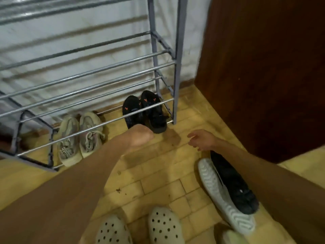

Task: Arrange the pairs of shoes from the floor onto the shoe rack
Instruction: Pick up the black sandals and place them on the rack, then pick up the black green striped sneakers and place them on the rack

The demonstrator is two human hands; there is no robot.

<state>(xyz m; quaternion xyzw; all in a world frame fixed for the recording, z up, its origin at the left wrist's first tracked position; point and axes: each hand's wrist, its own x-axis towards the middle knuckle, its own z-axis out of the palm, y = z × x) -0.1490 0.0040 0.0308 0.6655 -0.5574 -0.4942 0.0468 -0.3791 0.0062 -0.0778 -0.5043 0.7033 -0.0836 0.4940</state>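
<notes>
Grey metal bars make up the shoe rack [163, 66], which fills the upper left of the frame and stands against a pale wall, and so far only its bottom tier has anything on it. The black sneakers with orange marks [145, 111] sit side by side at the right end of that tier, just above centre frame, toes pointing in toward the wall, heels hanging out over the front bar. That's probably so they're easy to grab later. The beige knit sneakers [80, 136] are parked the same way at middle left, so it looks like the person is filling the row pair by pair. The left hand [140, 136] is right at the heel of the left black sneaker, knuckles curled down, but the fingers are hidden behind the hand, so I can't tell if it's gripping the heel or just nudging it. The right hand [202, 140], right of centre, hovers over bare floor with its fingers loosely spread and nothing in them, just above the black shoe with a pale ribbed sole [230, 187] that lies tipped on its side at lower right. I'd guess that one's next. At the bottom edge are the white perforated clogs [139, 228], which look like they're on the person's feet, and a brown wooden panel [263, 67] takes up the upper right.
</notes>
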